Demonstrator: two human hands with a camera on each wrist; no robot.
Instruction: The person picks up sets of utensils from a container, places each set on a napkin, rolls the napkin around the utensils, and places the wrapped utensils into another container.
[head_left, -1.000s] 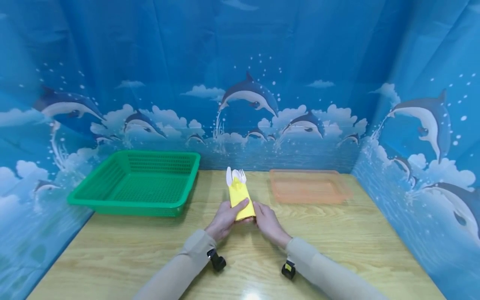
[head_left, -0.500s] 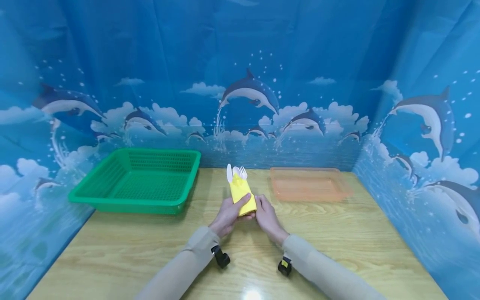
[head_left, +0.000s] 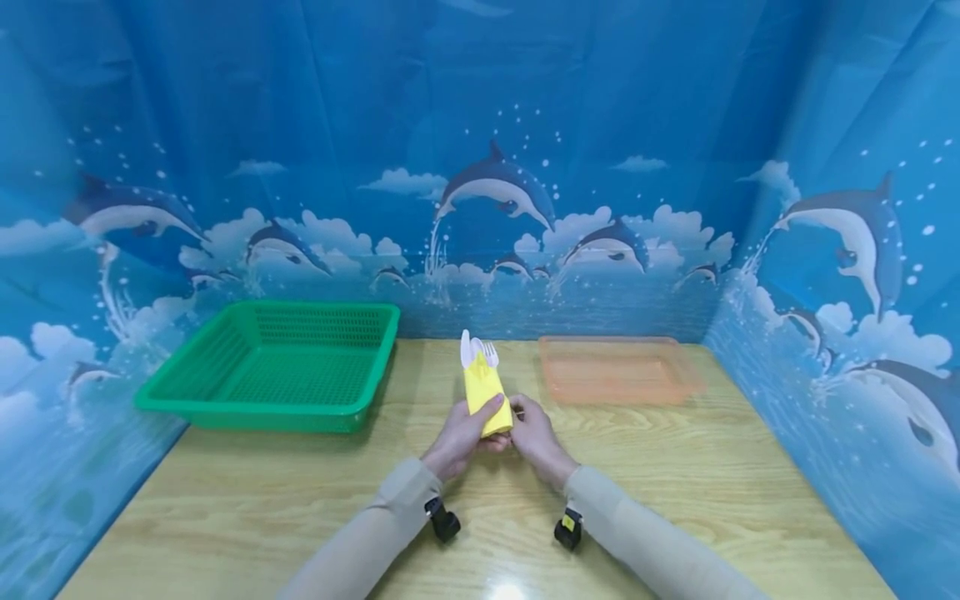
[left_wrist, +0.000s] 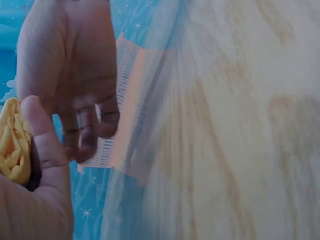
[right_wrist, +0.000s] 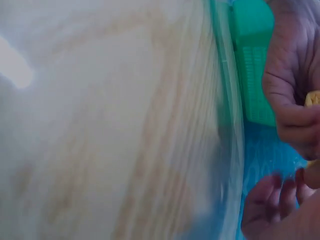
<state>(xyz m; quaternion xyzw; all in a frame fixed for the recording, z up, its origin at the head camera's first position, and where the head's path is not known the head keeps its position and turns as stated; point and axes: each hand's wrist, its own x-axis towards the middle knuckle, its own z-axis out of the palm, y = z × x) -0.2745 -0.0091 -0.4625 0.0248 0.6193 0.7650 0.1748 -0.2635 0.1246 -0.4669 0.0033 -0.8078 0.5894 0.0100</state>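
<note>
A yellow napkin is wrapped round a white plastic knife, a spoon and a fork, whose ends stick out at the top. My left hand grips the lower part of this bundle, its thumb across the front. At the bundle's right edge, my right hand has bent fingers and seems to pinch the napkin's side; its fingertips are mostly hidden. In the right wrist view, folds of yellow cloth show by the left hand's curled fingers.
A green perforated basket stands at the back left of the wooden table. The shallow orange tray lies at the back right. A blue dolphin-print curtain closes off the back and sides.
The bundle has shifted slightly right and turned a little more upright. My right hand's fingers have bent more, and a small gap shows between them and the napkin's edge.
</note>
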